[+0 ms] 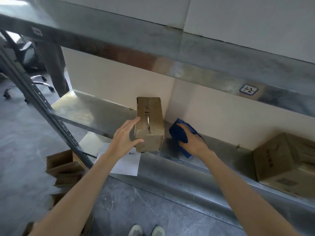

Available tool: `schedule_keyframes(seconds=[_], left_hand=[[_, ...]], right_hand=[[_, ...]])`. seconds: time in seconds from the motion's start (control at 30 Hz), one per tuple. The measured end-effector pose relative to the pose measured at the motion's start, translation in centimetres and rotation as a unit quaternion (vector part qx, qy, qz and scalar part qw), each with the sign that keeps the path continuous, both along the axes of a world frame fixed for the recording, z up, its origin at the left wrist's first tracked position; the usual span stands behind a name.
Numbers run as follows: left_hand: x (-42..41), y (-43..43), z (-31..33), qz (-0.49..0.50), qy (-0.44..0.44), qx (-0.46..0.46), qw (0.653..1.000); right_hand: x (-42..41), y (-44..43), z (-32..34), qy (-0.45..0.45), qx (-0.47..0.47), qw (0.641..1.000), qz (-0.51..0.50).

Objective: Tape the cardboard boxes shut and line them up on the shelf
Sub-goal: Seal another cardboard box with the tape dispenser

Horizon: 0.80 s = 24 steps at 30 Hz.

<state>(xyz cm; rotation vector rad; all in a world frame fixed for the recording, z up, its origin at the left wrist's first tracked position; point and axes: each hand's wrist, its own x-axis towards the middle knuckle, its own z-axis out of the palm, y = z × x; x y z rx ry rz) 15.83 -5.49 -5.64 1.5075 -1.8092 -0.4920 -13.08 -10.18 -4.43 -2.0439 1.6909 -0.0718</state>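
Head view: your left hand (126, 137) lies against the left side of a small cardboard box (150, 123) that stands on the middle metal shelf (95, 113), its far end close to the cream back wall (119, 79). Your left fingers (132, 122) are straight and together along the box's upper left edge, and your thumb (136, 141) is spread across its near face, so the box sits in the fork between thumb and fingers without being clasped. A glossy strip runs along the seam on top of the box. Just right of the box, your right hand (192, 142) is on the same shelf with its fingers curled round a bunched blue cloth (179, 133), which lies between your hand and the box's right side; a tail of the cloth hangs over the shelf's near edge. A larger cardboard box (286, 160) stands well apart at the right end of that shelf. The shelf above carries a small label (248, 89) on its front lip. On the lower shelf, a white sheet of paper (126, 165) lies under your left forearm. Loose cardboard pieces (63, 167) sit on the grey floor (20, 133) at the left, beside the rack's upright (42, 103), and an office chair (27, 79) stands farther left. Your shoes (146, 230) show at the near edge.
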Motion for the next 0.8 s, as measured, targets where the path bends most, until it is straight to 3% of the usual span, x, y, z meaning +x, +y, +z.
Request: schedule_keyframes(seconds=[0.13, 0.3, 0.47, 0.53, 0.6, 0.7, 0.8], left_hand=[[0.0, 0.0, -0.1, 0.001, 0.007, -0.005, 1.000], [-0.1, 0.0, -0.2, 0.006, 0.012, -0.001, 1.000], [0.1, 0.0, 0.0, -0.011, -0.008, -0.008, 1.000], [0.2, -0.1, 0.2, -0.016, -0.015, -0.006, 1.000], [0.2, -0.2, 0.4, -0.017, -0.016, -0.007, 1.000], [0.2, -0.3, 0.4, -0.017, -0.003, -0.011, 1.000], [0.3, -0.3, 0.1, -0.033, 0.006, -0.002, 0.999]], right_hand=[[-0.6, -1.3, -2.6, 0.012, 0.020, 1.000, -0.013], [-1.1, -2.6, -4.2, -0.051, 0.005, 0.999, -0.016], [-1.3, -2.4, -2.9, 0.081, -0.020, 0.996, 0.022], [-1.4, -2.0, -2.0, 0.152, -0.076, 0.985, 0.025], [-1.6, -1.7, -0.9, 0.169, -0.142, 0.975, 0.018], [-1.2, -1.3, 0.9, 0.053, -0.203, 0.974, 0.092], [1.0, -0.4, 2.3, -0.103, -0.187, 0.965, 0.152]])
